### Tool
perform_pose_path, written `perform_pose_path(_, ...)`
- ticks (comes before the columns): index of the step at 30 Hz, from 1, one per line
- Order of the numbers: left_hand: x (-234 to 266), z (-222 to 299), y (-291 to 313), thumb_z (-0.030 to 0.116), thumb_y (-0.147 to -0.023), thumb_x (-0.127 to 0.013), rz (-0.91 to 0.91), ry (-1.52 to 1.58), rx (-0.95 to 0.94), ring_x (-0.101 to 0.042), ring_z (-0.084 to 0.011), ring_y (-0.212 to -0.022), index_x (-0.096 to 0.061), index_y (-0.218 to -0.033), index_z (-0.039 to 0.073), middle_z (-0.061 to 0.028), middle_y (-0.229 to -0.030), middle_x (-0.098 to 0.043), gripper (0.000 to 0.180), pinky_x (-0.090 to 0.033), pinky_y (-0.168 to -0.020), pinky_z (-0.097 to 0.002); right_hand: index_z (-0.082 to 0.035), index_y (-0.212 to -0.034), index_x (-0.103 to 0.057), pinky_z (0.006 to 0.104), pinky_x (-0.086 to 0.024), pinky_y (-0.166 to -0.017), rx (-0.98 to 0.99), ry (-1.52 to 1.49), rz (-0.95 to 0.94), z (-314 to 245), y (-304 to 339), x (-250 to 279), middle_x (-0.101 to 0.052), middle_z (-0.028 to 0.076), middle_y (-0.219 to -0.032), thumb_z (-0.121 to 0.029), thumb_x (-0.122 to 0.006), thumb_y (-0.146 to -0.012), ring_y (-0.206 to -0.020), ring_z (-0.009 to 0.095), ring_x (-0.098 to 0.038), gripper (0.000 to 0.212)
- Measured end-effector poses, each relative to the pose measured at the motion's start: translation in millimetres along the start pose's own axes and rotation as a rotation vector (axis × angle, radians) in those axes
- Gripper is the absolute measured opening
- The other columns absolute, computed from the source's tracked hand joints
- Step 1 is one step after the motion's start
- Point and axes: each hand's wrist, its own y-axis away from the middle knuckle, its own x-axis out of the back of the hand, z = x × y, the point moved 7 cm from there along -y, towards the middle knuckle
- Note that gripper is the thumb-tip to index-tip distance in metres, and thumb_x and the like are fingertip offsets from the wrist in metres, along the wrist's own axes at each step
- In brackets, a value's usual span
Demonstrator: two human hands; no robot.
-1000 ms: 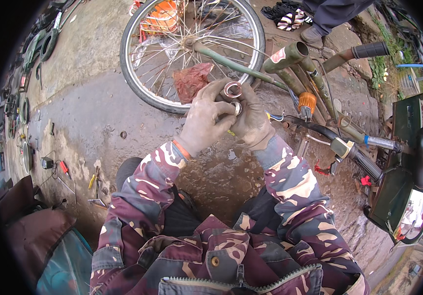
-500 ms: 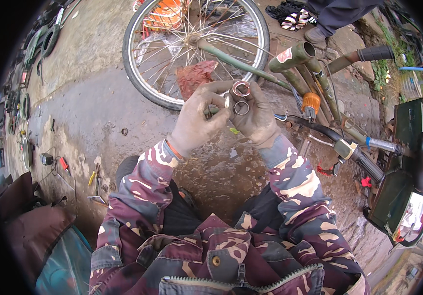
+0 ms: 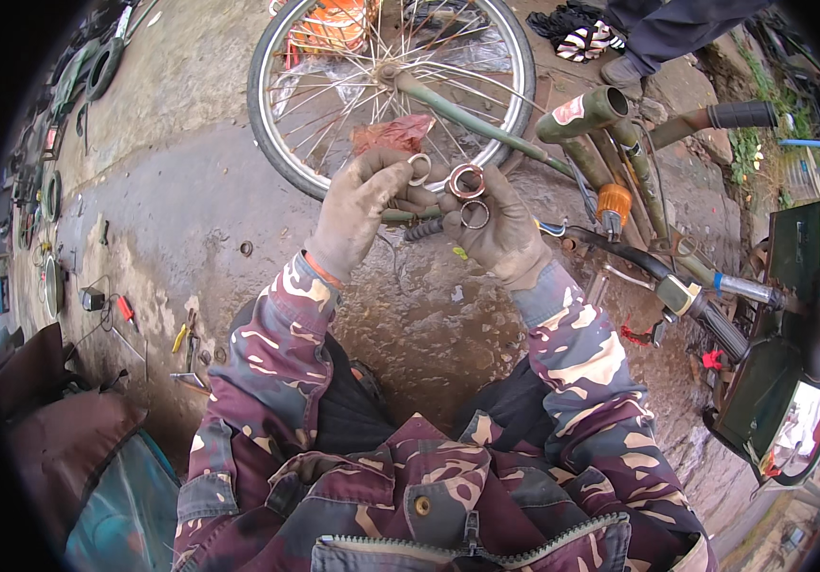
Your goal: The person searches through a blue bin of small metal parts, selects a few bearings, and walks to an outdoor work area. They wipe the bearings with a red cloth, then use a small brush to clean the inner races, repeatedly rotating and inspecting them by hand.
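My left hand [image 3: 353, 205] pinches a pale metal ring [image 3: 418, 170] between thumb and fingertips, with the ring's opening facing me. Close beside it, my right hand [image 3: 505, 229] grips two rings. The upper one is a thick ring [image 3: 454, 179] with a reddish-brown edge. Just below it sits a thinner, notched ring [image 3: 474, 227], which looks like a ball-bearing cage. Both hands are held up in front of a spoked bicycle wheel [image 3: 259, 91] and the green frame tube [image 3: 467, 118] that runs from its hub.
To the right lies the green bicycle frame [image 3: 586, 112] with handlebar grips, an orange reflector [image 3: 614, 202] and a dark basket [image 3: 762, 353]. Pliers [image 3: 181, 340] and a red-handled tool [image 3: 125, 307] rest on the left ground. A person's shoe [image 3: 622, 71] is at the far right.
My left hand has drawn left and slightly up, away from the right hand, carrying its ring. The right hand still grips its two rings. The whole view has shifted slightly.
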Motion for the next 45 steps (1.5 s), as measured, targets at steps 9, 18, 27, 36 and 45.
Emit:
perform_pose_path(9, 6, 2, -3, 0.021, -0.111, -0.06, 0.011, -0.222, -0.047, -0.075, -0.0145, -0.08, -0.071, -0.123, -0.003, -0.0077, -0.099, -0.076, 0.029, -0.06, -0.072, -0.0271, -0.009, -0.121, -0.071, 0.0303, -0.061, -0.076, 0.045, 0.215, 0.075, -1, 3, -1, -0.075, 0.002, -0.107, -0.035, -0.076, -0.102, -0.096, 0.018, -0.074, 0.032)
perform_pose_path(18, -8, 12, 2, 0.017, -0.108, -0.064, 0.065, -0.525, -0.16, -0.071, -0.0104, -0.079, -0.072, -0.121, -0.002, -0.0056, -0.096, -0.076, 0.025, -0.058, -0.068, -0.0271, -0.005, -0.124, -0.069, 0.0301, -0.059, -0.073, 0.042, 0.321, 0.056, 3, 4, -9, -0.076, 0.007, -0.108, -0.035, -0.074, -0.104, -0.092, 0.018, -0.073, 0.036)
perform_pose_path(27, -20, 21, 9, 0.014, -0.107, -0.064, 0.053, -0.674, -0.235, -0.074, -0.0111, -0.086, -0.071, -0.122, -0.004, -0.0081, -0.101, -0.078, 0.024, -0.061, -0.074, -0.0274, -0.009, -0.118, -0.071, 0.0275, -0.049, -0.07, 0.03, 0.482, -0.024, 5, 6, -21, -0.071, 0.002, -0.098, -0.04, -0.077, -0.1, -0.082, 0.013, -0.062, 0.037)
perform_pose_path(36, -17, 7, 8, 0.014, -0.107, -0.064, 0.033, -0.492, -0.142, -0.068, -0.009, -0.075, -0.07, -0.118, -0.004, -0.0047, -0.093, -0.074, 0.022, -0.055, -0.067, -0.0244, -0.007, -0.122, -0.07, 0.0415, -0.06, -0.1, 0.098, 0.147, 0.0, -1, -3, -14, -0.076, 0.009, -0.114, -0.037, -0.078, -0.1, -0.113, 0.026, -0.072, 0.038)
perform_pose_path(45, -28, -37, 8, 0.029, -0.108, -0.063, -0.292, 0.217, 0.231, -0.073, -0.0168, -0.08, -0.068, -0.126, 0.0, -0.0125, -0.102, -0.076, 0.035, -0.059, -0.07, -0.0296, -0.007, -0.122, -0.071, 0.0458, -0.063, -0.1, 0.171, 0.04, -0.089, -10, -4, -19, -0.075, 0.017, -0.123, -0.036, -0.076, -0.102, -0.116, 0.03, -0.072, 0.036)
